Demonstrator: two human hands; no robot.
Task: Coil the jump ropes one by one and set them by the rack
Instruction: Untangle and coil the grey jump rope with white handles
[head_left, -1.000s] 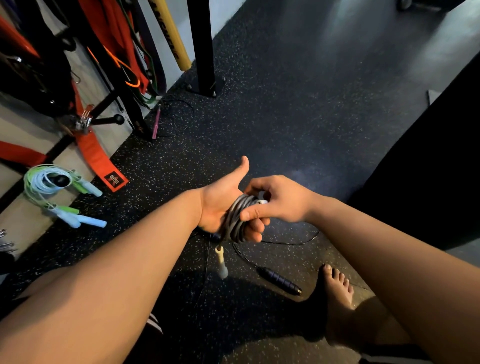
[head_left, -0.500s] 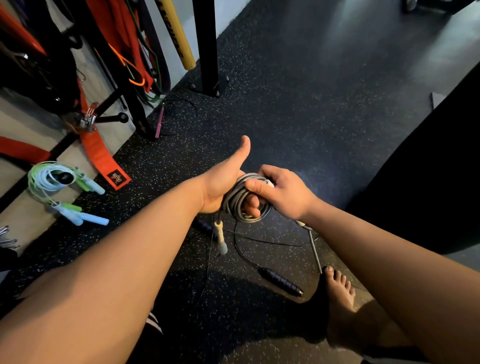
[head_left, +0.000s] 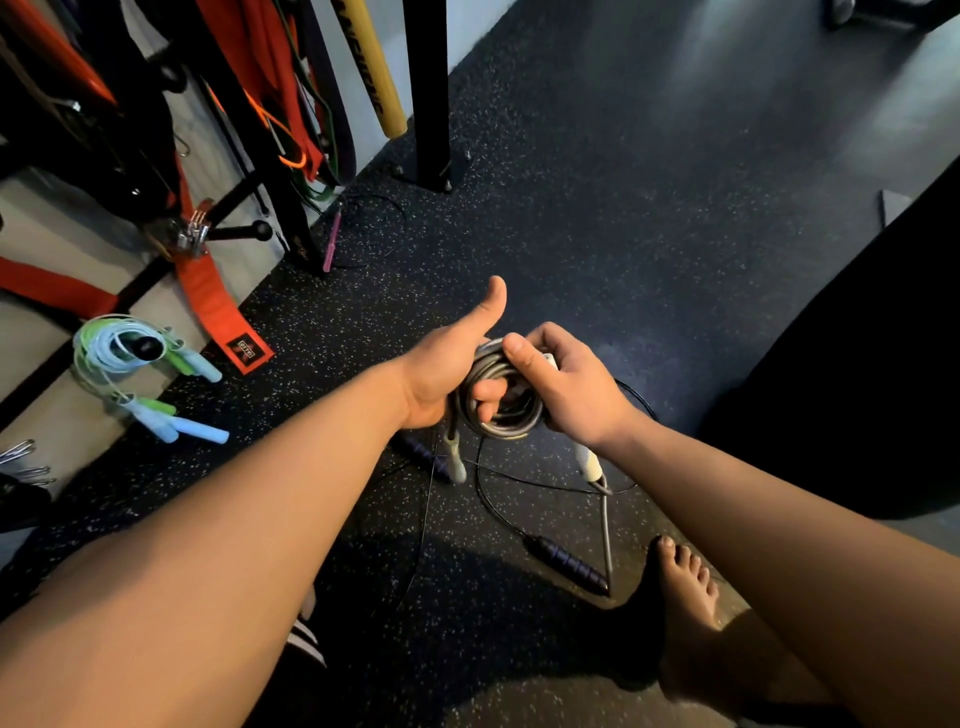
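Gripping a coiled grey jump rope (head_left: 501, 427) with curled fingers (head_left: 488, 391) of the left hand (head_left: 441, 374), thumb up; pinching its top loops with the right hand (head_left: 571, 387). Held above the speckled floor (head_left: 623, 234), white handles dangling, over a loose black rope (head_left: 569, 564). Coiled blue-green ropes (head_left: 124, 353) lying left, beside the rack (head_left: 428, 93).

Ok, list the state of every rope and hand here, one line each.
grey jump rope: mostly coiled, one loop hanging loose
left hand: fingers curled through the coil, thumb up
right hand: pinches the coil
green and blue jump ropes: coiled, beside the rack
black jump rope: uncoiled on the floor
pink-handled rope: loose, uncoiled
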